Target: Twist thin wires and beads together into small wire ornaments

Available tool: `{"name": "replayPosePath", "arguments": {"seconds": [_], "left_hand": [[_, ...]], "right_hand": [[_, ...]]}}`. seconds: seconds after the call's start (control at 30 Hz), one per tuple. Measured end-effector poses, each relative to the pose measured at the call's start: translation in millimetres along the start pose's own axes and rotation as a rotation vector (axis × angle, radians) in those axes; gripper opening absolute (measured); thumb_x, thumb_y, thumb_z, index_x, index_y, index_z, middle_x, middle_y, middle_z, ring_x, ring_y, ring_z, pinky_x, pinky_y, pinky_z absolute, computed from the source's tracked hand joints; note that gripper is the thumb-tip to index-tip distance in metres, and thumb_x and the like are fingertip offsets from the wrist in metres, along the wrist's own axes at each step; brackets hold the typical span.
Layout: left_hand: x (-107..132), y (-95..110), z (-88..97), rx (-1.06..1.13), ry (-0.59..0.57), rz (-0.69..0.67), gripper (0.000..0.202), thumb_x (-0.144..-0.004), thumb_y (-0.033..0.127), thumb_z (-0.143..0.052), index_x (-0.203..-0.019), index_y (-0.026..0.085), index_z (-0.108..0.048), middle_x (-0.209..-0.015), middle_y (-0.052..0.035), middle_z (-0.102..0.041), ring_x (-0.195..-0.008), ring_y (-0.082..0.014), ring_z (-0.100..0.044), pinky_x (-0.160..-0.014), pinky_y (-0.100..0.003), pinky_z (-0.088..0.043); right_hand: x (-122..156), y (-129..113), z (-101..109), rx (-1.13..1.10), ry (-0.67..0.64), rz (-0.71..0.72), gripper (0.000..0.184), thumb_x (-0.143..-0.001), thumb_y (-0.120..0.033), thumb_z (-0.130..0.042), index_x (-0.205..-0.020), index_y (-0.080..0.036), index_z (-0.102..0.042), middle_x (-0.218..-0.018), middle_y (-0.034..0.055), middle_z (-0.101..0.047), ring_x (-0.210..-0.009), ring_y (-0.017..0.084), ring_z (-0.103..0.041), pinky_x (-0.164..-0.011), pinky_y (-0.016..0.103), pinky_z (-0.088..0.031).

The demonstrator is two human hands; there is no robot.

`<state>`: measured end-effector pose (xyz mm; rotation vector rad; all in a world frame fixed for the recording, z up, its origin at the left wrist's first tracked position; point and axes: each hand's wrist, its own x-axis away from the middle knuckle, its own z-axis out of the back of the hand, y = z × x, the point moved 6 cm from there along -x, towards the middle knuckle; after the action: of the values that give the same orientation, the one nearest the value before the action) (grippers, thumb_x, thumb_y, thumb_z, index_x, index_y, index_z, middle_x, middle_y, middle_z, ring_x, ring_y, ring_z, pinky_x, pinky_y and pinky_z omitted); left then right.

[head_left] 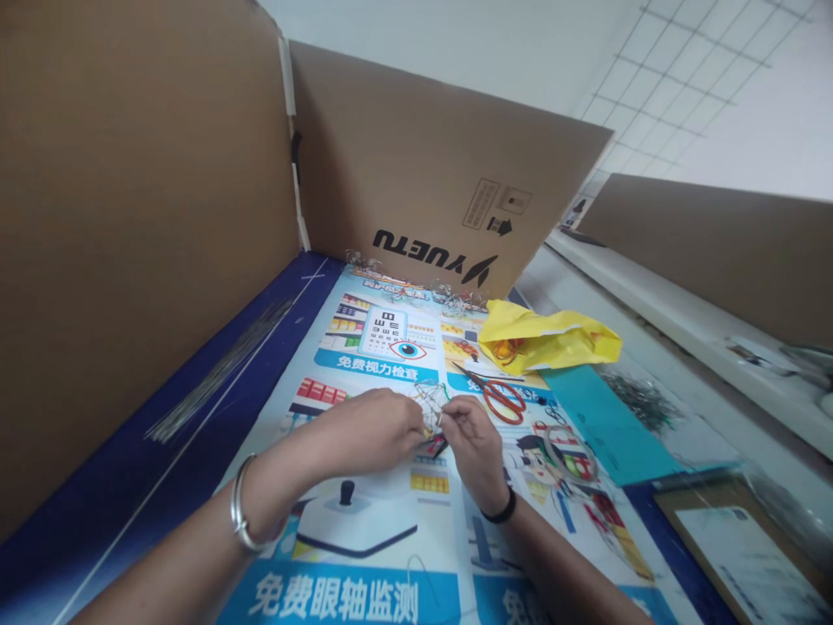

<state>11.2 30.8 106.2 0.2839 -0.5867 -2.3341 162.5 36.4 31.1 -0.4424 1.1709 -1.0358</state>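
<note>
My left hand (383, 427) and my right hand (474, 447) meet over the printed poster, fingers pinched together. Between them is a small tangle of thin bent wire (429, 401), with a green strand near its top. Both hands close on this wire piece, though the fingertips partly hide it. A small dark and red item (437, 446) shows just below the fingers; its kind is unclear. Right of the hands lie scissors (504, 402) with orange-red handles, blades pointing away to the left.
A yellow bag (553, 338) lies behind the scissors, beside a teal sheet (612, 425). Wire tangles (455, 299) line the cardboard wall (423, 165). Straight wires (221, 373) lie left, a wire coil (571, 453) right. Dark wire pieces (641, 398) lie beyond the sheet.
</note>
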Motion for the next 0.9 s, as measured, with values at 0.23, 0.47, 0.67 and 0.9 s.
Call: {"name": "replayPosePath", "arguments": {"seconds": [0.23, 0.47, 0.67, 0.9], "left_hand": [[-1.8, 10.5, -12.4, -0.198, 0.028, 0.032, 0.029, -0.084, 0.016, -0.034, -0.076, 0.014, -0.061, -0.08, -0.0105, -0.066, -0.072, -0.0204, -0.06, -0.064, -0.031, -0.043], [-0.5, 18.2, -16.3, -0.227, 0.091, 0.045, 0.03, -0.082, 0.015, -0.035, -0.082, 0.013, -0.065, -0.091, -0.0162, -0.064, -0.072, -0.0229, -0.062, -0.064, -0.035, -0.047], [-2.3, 16.3, -22.6, -0.205, 0.092, 0.037, 0.032, -0.083, 0.016, -0.035, -0.089, 0.012, -0.066, -0.098, -0.0177, -0.063, -0.08, -0.0261, -0.063, -0.07, -0.04, -0.05], [-1.8, 14.7, -28.5, -0.203, 0.093, 0.053, 0.034, -0.087, 0.021, -0.035, -0.096, 0.01, -0.065, -0.117, -0.0239, -0.057, -0.095, -0.0295, -0.062, -0.078, -0.044, -0.049]], "right_hand": [[-1.9, -5.0, 1.5, -0.004, 0.001, 0.005, 0.004, -0.084, -0.019, -0.054, -0.081, -0.022, -0.055, -0.082, 0.0014, -0.052, -0.078, 0.015, -0.053, -0.07, 0.029, -0.044], [-2.6, -6.2, 3.2, 0.006, 0.018, -0.004, 0.004, -0.084, -0.021, -0.053, -0.081, -0.021, -0.055, -0.082, 0.0024, -0.053, -0.078, 0.016, -0.053, -0.071, 0.03, -0.045], [-2.3, -1.9, 4.6, -0.005, 0.03, -0.027, 0.004, -0.083, -0.019, -0.054, -0.08, -0.021, -0.055, -0.083, 0.0019, -0.053, -0.078, 0.015, -0.053, -0.071, 0.029, -0.044], [-2.4, 1.4, 5.0, -0.029, 0.036, -0.044, 0.003, -0.083, -0.021, -0.054, -0.081, -0.021, -0.055, -0.084, 0.0021, -0.052, -0.079, 0.015, -0.054, -0.071, 0.028, -0.046]]}}
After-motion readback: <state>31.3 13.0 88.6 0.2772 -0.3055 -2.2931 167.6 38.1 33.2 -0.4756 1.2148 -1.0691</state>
